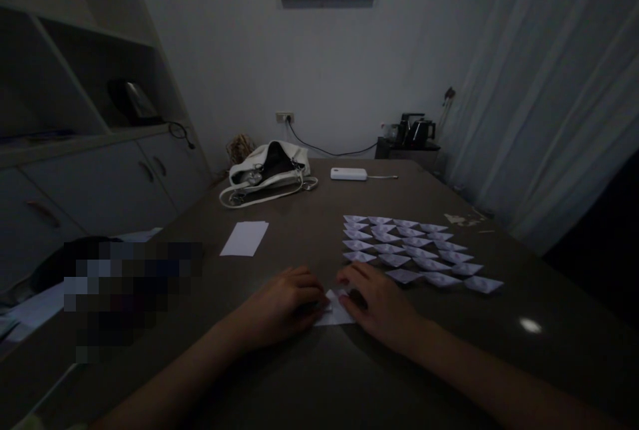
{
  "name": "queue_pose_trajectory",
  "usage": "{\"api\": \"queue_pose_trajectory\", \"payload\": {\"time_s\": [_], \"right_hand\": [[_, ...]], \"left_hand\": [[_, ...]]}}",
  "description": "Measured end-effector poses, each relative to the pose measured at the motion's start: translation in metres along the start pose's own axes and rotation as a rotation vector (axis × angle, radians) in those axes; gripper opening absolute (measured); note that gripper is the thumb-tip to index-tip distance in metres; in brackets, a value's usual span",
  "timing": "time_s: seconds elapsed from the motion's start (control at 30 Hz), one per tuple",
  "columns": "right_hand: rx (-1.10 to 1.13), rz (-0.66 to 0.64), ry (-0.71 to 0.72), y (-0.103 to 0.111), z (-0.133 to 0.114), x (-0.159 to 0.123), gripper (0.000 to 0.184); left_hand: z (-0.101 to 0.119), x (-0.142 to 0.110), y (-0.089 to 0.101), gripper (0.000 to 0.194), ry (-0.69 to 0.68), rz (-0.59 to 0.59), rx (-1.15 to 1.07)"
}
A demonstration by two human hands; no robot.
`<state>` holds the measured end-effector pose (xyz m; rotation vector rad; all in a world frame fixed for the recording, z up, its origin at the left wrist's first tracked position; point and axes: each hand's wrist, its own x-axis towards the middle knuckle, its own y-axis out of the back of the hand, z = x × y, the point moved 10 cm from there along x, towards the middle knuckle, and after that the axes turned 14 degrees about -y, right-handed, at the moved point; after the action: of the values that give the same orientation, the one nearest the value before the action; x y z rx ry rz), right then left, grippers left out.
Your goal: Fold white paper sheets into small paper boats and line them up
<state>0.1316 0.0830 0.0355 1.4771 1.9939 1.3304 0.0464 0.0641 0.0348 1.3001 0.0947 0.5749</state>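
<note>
A small piece of folded white paper [337,312] lies on the dark table in front of me, its top coming to a point. My left hand [292,303] has its fingers curled on the paper's left edge. From the other side, my right hand [382,307] grips it with thumb and bent fingers. Part of the paper is hidden under the fingers. Just beyond my right hand, rows of folded paper boats [412,250] stand on the table. To the far left of my hands lies a small stack of white paper sheets [244,238].
A white handbag [272,170] and a white power bank [348,174] with a short cable sit towards the far end. Paper scraps [462,219] lie near the right edge. More papers are at the left, beside a blurred-out patch. A black coffee maker [418,130] stands beyond.
</note>
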Motion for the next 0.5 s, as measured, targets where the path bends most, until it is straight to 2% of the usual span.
{"api": "queue_pose_trajectory", "payload": {"time_s": [0.17,0.5], "right_hand": [[-0.183,0.016,0.108,0.0,-0.012,-0.003,0.018],[-0.295,-0.078,0.094,-0.015,-0.01,-0.003,0.019]], "left_hand": [[0.004,0.002,0.0,0.015,-0.01,-0.005,0.036],[0.002,0.003,-0.012,0.02,0.065,-0.028,0.225]]}}
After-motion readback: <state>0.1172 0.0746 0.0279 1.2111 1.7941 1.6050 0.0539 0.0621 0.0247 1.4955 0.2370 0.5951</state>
